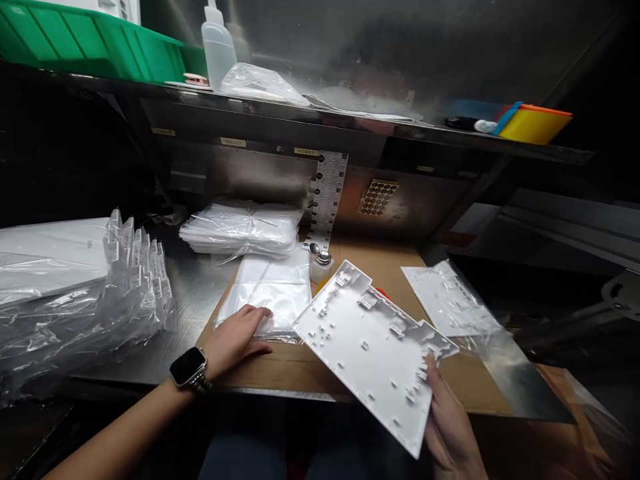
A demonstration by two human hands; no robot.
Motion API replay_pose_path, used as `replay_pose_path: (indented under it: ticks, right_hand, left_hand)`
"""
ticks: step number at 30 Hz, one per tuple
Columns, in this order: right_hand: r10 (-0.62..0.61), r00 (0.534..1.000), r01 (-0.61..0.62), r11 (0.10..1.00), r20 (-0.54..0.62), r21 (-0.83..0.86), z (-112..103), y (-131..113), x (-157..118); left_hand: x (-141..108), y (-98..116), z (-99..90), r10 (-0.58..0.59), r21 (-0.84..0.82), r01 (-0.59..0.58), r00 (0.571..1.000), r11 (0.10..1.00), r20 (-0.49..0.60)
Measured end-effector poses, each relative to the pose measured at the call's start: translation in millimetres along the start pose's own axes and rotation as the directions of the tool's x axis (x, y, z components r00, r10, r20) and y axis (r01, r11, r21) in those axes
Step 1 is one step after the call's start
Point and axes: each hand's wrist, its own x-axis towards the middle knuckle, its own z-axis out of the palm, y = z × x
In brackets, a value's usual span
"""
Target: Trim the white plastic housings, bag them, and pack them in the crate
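Observation:
My right hand (pixel 447 427) grips the right edge of a white plastic panel (pixel 370 353), thumb on its inner face. The panel is held tilted above the bench, with clips and posts showing on its face. My left hand (pixel 237 340), a watch on its wrist, rests at the front of a stack of clear plastic bags (pixel 275 287). Its fingers lie over the top bag, with the thumb apart from them. Behind this stack is a thicker tied bundle of clear bags (pixel 245 227). A small white bottle with a metal cap (pixel 323 265) stands beside the bags, partly hidden by the panel.
Several bagged white panels (pixel 100 280) stand stacked at the left. Another panel in a clear bag (pixel 450 300) lies at the right. Cardboard (pixel 280 373) covers part of the metal bench. Overhead, a shelf (pixel 280 117) holds a green bin (pixel 95 43) and a squeeze bottle (pixel 219 50).

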Motion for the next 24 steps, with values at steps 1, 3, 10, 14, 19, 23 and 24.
replay_pose_path:
  ticks: [1,3,10,14,19,23,24]
  right_hand:
    - [-0.008,1.0,0.008,1.0,-0.012,0.006,0,-2,-1]
    - [-0.022,0.999,0.022,1.0,-0.032,0.009,1,-3,-3]
    - [-0.066,0.996,0.062,0.995,-0.057,-0.078,-1,-2,-9]
    - [-0.068,0.996,0.063,0.994,-0.059,-0.091,-13,0,-2]
    - [-0.07,0.988,0.056,0.993,-0.136,-0.105,-22,1,4]
    - [-0.069,0.991,0.054,0.99,-0.118,-0.126,-19,1,0]
    - [-0.068,0.99,0.051,0.989,-0.123,-0.135,-17,1,-1]
  left_hand:
    - [1,-2,1.6,0.006,0.043,-0.007,1.0,0.999,0.012]
    - [3,-3,4.4,0.018,0.091,-0.021,0.999,0.996,0.032]
    - [29,-12,-10.8,0.028,-0.019,-0.026,0.995,0.999,0.091]
    - [50,-23,-24.9,0.006,-0.202,0.03,0.985,0.979,0.175]
    - [48,-17,-26.7,0.02,-0.139,-0.001,0.991,0.99,0.135]
    - [21,-2,-5.5,0.048,0.077,-0.058,0.992,0.995,0.119]
    - [15,0,0.5,0.046,0.114,-0.059,0.992,0.992,0.118]
